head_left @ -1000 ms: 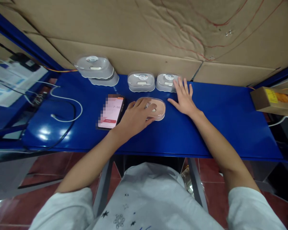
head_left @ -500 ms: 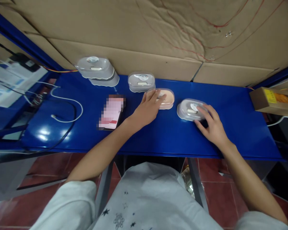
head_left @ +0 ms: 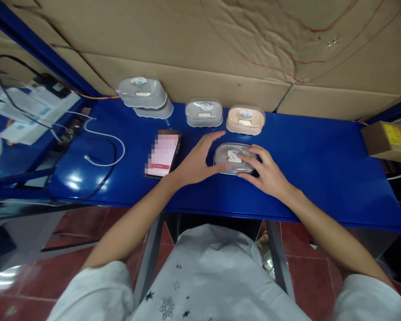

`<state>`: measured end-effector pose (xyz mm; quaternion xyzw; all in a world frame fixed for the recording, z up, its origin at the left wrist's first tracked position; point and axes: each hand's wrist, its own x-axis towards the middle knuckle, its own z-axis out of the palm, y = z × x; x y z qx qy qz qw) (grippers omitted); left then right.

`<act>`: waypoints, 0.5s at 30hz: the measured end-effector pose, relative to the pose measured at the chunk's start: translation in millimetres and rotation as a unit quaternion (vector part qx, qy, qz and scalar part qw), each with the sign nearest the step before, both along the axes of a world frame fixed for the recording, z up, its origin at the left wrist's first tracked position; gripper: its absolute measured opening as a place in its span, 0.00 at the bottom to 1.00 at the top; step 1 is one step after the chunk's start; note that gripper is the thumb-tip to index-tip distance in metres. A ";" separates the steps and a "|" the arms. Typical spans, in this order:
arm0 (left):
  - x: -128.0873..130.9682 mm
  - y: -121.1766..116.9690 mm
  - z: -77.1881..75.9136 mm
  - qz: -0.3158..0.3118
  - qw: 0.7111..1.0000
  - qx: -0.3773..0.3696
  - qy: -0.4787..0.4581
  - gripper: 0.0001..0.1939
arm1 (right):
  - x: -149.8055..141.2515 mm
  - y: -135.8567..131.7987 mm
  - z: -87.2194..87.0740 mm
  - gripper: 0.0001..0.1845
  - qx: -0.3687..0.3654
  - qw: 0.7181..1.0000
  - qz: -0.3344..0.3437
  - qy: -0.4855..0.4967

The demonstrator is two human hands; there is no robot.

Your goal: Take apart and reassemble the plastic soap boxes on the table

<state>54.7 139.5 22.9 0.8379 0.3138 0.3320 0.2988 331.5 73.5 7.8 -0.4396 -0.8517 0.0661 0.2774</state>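
A grey oval plastic box with a clear lid [head_left: 225,154] lies on the blue table in front of me, a round white label on its top. My right hand [head_left: 267,171] grips its right end, with fingers on the lid and the thumb at the near side. At the left end, my left hand [head_left: 197,158] is open, thumb and fingers spread around that side; I cannot tell whether it touches. Behind stand a peach box [head_left: 246,119] of the same shape and another grey box [head_left: 203,113], side by side.
Two stacked grey boxes [head_left: 143,93] stand at the back left. A phone [head_left: 162,154] lies left of my left hand. Cables [head_left: 118,162] and a white power strip [head_left: 36,116] are further left. A cardboard carton [head_left: 384,142] sits at the right end of the blue table [head_left: 321,178].
The peach box now stands further back, beside the grey one, and my left hand has let go of it. My right hand has brought the nearer grey box leftward.
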 end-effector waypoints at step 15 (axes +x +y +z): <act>-45.9 -77.4 -14.4 0.054 0.985 -0.042 0.157 0.23 | -2.1 27.1 -1.9 0.27 -0.064 0.995 -0.049 0.064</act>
